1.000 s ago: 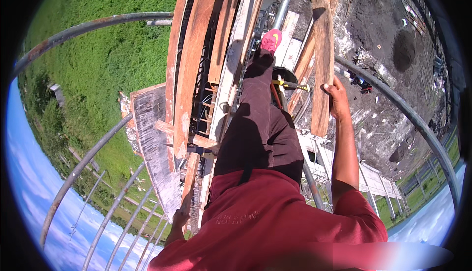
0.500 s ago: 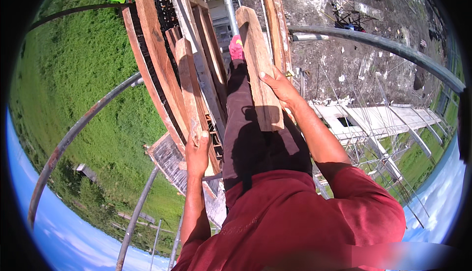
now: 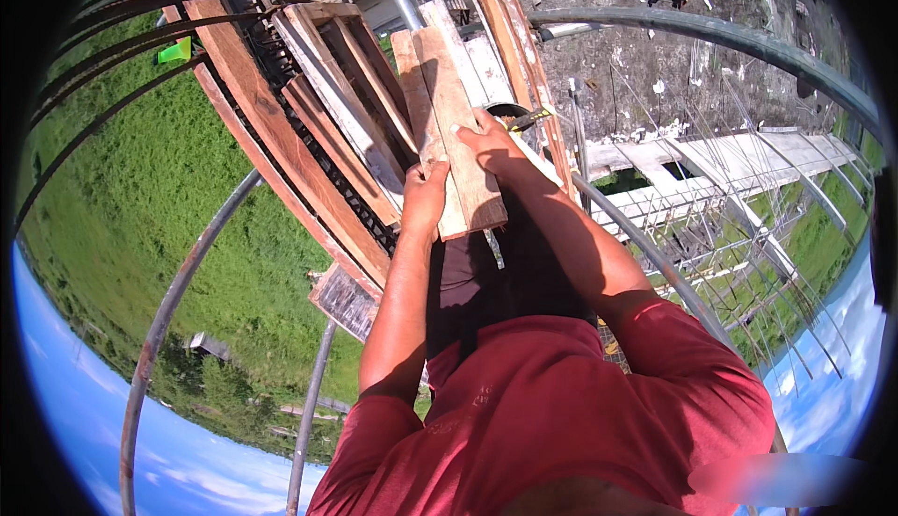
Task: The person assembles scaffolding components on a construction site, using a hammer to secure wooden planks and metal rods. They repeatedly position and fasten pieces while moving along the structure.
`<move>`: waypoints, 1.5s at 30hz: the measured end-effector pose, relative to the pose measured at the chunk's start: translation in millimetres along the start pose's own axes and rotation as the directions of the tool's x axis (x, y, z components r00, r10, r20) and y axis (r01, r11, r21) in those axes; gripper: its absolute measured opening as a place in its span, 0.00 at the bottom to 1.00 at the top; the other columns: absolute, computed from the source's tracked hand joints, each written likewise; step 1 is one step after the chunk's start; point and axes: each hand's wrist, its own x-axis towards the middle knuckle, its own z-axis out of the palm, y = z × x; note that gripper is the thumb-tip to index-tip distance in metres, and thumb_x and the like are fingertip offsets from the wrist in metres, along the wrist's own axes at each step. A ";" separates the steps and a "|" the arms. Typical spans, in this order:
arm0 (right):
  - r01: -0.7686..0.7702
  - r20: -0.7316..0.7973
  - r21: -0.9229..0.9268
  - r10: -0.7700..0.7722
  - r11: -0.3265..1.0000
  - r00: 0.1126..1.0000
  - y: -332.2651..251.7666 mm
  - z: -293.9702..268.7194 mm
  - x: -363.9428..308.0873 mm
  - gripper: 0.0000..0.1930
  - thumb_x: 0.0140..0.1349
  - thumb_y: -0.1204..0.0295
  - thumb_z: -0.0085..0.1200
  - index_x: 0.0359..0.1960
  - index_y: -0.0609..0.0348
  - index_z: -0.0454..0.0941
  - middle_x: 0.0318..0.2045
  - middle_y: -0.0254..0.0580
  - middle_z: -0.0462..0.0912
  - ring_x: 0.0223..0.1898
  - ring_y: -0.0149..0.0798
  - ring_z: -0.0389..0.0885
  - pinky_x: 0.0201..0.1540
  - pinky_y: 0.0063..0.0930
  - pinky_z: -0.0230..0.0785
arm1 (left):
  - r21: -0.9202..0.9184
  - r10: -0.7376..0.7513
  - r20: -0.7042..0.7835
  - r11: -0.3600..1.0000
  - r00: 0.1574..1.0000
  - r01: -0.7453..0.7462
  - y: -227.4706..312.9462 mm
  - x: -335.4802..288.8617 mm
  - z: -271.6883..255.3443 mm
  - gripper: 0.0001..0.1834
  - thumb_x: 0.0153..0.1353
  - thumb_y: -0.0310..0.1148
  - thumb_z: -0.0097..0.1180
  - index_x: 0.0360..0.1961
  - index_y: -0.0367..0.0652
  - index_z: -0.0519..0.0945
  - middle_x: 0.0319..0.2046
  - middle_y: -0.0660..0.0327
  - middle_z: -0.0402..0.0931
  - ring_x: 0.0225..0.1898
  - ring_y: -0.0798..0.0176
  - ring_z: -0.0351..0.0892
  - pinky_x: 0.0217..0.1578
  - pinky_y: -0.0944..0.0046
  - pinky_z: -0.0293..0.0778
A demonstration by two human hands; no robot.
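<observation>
Two short wooden planks lie side by side in front of me, their long edges together. My left hand (image 3: 426, 200) is closed on the narrower-looking left plank (image 3: 410, 59), its thumb on top near the lower end. My right hand (image 3: 488, 149) grips the right plank (image 3: 456, 95) by its outer edge, thumb over the face. The fingers beneath both planks are hidden. Just beyond my right hand is a black and yellow item (image 3: 529, 119), too partly covered to name.
Long timber formwork boards (image 3: 281, 132) run along my left, with a wooden frame (image 3: 346, 86) inside them. Dark steel bars (image 3: 122, 43) stick out at upper left near a bright green object (image 3: 174, 51). Metal scaffold pipes (image 3: 720, 34) curve around me. Grass and a concrete structure (image 3: 711, 165) lie below.
Both planks, held apart before, are now together in front of me. My left hand came right and up with its plank; my right hand moved left and up. My view has shifted.
</observation>
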 end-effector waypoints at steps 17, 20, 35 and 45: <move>-0.099 -0.131 -0.100 0.086 0.990 0.988 11.7 27.8 129.4 0.30 0.64 0.64 0.58 0.63 0.71 0.67 0.53 0.53 0.80 0.52 0.42 0.79 0.55 0.32 0.70 | -0.020 -0.074 0.182 0.997 0.981 0.079 66.6 81.4 -28.0 0.39 0.57 0.43 0.71 0.60 0.28 0.69 0.50 0.49 0.79 0.46 0.57 0.82 0.47 0.60 0.78; -0.115 -0.164 -0.110 0.096 0.987 0.982 4.1 33.6 142.1 0.30 0.61 0.63 0.60 0.61 0.70 0.69 0.51 0.52 0.81 0.50 0.41 0.80 0.53 0.32 0.71 | -0.095 -0.099 0.212 0.988 0.972 0.121 81.4 90.0 -28.5 0.32 0.58 0.39 0.70 0.58 0.32 0.73 0.48 0.53 0.81 0.44 0.59 0.83 0.46 0.61 0.80; -0.357 0.146 0.509 0.331 0.783 0.932 -39.6 50.8 178.6 0.43 0.63 0.60 0.60 0.73 0.60 0.48 0.41 0.42 0.77 0.37 0.37 0.82 0.38 0.38 0.79 | -0.086 -0.274 0.621 0.907 0.735 0.411 118.8 272.7 -76.6 0.29 0.64 0.49 0.59 0.54 0.33 0.76 0.40 0.47 0.83 0.34 0.51 0.85 0.31 0.53 0.83; -0.196 0.026 0.553 0.219 0.809 0.975 -81.0 67.8 286.4 0.54 0.56 0.65 0.62 0.73 0.74 0.33 0.54 0.61 0.74 0.45 0.46 0.83 0.39 0.47 0.80 | 0.125 -0.350 0.348 0.937 0.870 0.327 203.6 374.9 -68.2 0.25 0.63 0.50 0.61 0.50 0.41 0.78 0.38 0.53 0.84 0.32 0.53 0.86 0.30 0.45 0.86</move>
